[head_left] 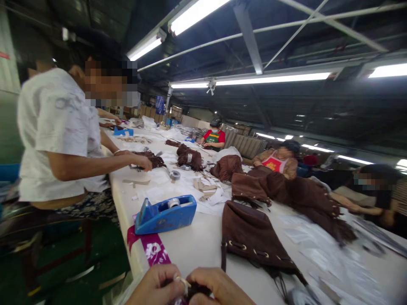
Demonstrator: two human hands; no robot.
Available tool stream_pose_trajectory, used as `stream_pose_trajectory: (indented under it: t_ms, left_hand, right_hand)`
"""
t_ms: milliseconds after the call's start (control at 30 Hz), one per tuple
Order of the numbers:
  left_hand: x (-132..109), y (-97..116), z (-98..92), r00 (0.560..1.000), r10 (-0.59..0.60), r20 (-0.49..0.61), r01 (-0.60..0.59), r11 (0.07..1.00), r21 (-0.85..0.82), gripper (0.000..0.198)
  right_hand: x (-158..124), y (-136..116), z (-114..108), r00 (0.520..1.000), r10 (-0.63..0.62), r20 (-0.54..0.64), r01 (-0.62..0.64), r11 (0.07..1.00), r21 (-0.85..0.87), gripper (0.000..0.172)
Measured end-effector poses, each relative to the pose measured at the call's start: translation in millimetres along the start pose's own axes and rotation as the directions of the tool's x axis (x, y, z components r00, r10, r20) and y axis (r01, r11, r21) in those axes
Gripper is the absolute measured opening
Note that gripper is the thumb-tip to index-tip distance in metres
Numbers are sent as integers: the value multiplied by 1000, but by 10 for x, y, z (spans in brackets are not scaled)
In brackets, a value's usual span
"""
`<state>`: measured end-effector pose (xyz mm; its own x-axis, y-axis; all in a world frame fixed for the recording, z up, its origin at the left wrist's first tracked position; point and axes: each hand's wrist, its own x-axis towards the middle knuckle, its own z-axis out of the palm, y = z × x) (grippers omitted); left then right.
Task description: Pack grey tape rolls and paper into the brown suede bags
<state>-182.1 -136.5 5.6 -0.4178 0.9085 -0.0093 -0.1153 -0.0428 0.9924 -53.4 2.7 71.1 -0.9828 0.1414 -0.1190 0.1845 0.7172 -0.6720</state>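
Observation:
At the bottom edge of the view my left hand [157, 284] is closed, thumb and finger pinching a small pale, cord-like piece [182, 281]. Close against it, my right hand [219, 289] curls its fingers over a dark brown piece [199, 289], mostly hidden by both hands, so its kind cannot be made out. A brown suede-like bag [251, 237] with metal eyelets and hanging laces lies just beyond, to the right. Ahead of my left hand stands a blue tape dispenser [167, 215], partly on a purple printed strip [154, 250] at the table's edge.
Several more brown bags [295, 192] run along the white table [203, 241]. Paper scraps [206, 188], a tape roll [174, 175] and clear plastic sleeves [321, 241] lie about. A co-worker in white [60, 127] handles brown fringe at left; others sit along the far side.

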Motion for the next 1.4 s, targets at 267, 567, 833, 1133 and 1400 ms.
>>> stream_pose_trajectory:
  t_ms: [267, 567, 833, 1133, 1400]
  left_hand:
    - [-163, 242, -4, 985, -98, -139, 50, 948, -313, 45]
    - [-192, 148, 0, 973, -25, -230, -15, 984, -175, 43]
    - [-108, 154, 160, 986, 52, -158, -77, 984, -158, 56]
    - [49, -129, 168, 990, -3, -142, -43, 946, -321, 55]
    - [46, -113, 210, 987, -89, -136, 44, 953, -300, 57]
  right_hand:
    - [19, 80, -67, 986, -126, -108, 147, 963, 225, 26]
    - [-76, 152, -127, 990, -48, -130, 110, 849, 517, 37]
    - [14, 211, 41, 986, 26, -163, 69, 832, 550, 51]
    - [-174, 46, -155, 986, -40, -160, 132, 777, 616, 45]
    - [-186, 85, -179, 995, -83, -52, 97, 920, 379, 33]
